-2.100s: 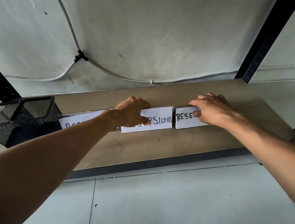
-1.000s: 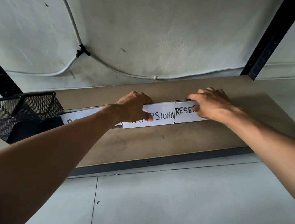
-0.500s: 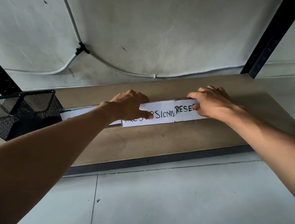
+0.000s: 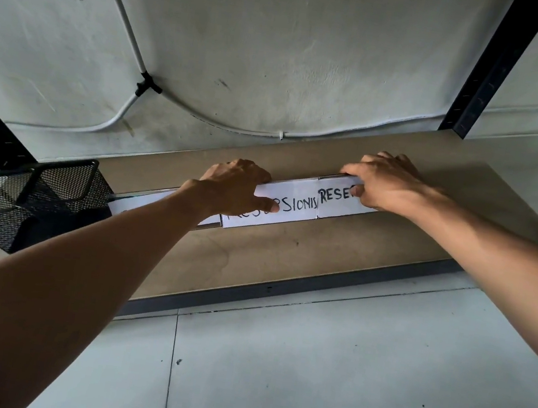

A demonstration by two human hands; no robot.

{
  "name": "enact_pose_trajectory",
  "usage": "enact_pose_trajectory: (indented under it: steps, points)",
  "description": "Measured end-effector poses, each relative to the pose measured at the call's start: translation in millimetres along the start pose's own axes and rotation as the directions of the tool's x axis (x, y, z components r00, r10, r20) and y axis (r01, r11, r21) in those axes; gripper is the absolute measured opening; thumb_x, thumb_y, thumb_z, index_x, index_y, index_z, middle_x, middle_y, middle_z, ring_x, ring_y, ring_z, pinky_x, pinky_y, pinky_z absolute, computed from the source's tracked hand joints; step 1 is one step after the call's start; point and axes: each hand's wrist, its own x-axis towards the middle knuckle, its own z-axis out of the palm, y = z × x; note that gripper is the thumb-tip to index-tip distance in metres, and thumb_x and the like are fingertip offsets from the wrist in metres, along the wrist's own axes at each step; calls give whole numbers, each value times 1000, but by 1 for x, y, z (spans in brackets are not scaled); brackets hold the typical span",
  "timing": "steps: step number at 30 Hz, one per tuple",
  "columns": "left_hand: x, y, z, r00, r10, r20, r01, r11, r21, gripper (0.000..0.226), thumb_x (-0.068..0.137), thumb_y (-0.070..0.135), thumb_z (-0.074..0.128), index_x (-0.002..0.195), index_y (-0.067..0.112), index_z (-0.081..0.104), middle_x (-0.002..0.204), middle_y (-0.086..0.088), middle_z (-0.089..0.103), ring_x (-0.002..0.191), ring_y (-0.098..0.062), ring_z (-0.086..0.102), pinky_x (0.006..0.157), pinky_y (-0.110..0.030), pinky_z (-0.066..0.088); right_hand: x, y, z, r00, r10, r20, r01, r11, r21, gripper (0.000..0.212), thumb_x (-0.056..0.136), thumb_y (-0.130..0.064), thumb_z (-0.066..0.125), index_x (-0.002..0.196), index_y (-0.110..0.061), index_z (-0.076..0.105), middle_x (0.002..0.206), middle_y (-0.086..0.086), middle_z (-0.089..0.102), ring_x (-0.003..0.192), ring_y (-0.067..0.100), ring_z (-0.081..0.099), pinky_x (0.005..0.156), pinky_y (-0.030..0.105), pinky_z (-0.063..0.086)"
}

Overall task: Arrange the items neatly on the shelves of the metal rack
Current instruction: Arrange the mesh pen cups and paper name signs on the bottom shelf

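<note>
- The fingers (image 4: 251, 170) of the left hand (image 4: 232, 185) are curled over the top edge of the middle sign (image 4: 294, 207), and its thumb presses the lettered front, so the hand pinches that sign.
- The fingers (image 4: 388, 160) of the right hand (image 4: 388, 182) are hooked over the top of the right sign (image 4: 334, 197), with the thumb on the front face just past the letters "RESE". This hand grips its sign too.
- The two white signs stand edge to edge, touching, on the brown shelf (image 4: 253, 257). They lie about midway between its back edge and its front rail (image 4: 283, 290).
- The middle sign shows "SIONIS"; the thumb hides its first letters.
- A left sign (image 4: 143, 201) continues the row toward eight o'clock from the middle one. It is mostly hidden behind the left forearm and its lettering cannot be read.
- A black wire-mesh basket (image 4: 36, 202) sits tilted at the shelf's left end, at nine o'clock from the left hand and just beside the left sign.
- A black upright post (image 4: 491, 65) of the rack rises at one o'clock from the right hand.
- A white cable (image 4: 134, 43) runs across the pale wall (image 4: 282, 50) at twelve o'clock from the hands.
- Pale floor tiles (image 4: 341, 369) lie at six o'clock, under the front rail.
</note>
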Motion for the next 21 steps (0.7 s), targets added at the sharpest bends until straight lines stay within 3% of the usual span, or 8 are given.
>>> enact_pose_trajectory:
  steps: [5, 21]
  points:
    - [-1, 0, 1, 1000, -1, -5, 1, 1000, 9, 53, 85, 62, 60, 126, 29, 62, 120, -4, 60, 110, -25, 56, 76, -31, 38, 0, 0, 0, 1000, 5, 8, -6, 1000, 7, 38, 96, -23, 48, 133, -31, 46, 120, 5, 52, 120, 26, 42, 96, 41, 31]
    - [-4, 3, 0, 1000, -13, 13, 14, 999, -43, 44, 87, 57, 63, 119, 28, 63, 107, -1, 68, 95, -23, 60, 71, -29, 34, -1, -2, -1, 1000, 7, 10, -8, 1000, 10, 36, 96, -23, 48, 132, -29, 48, 121, 7, 52, 121, 26, 42, 96, 41, 30]
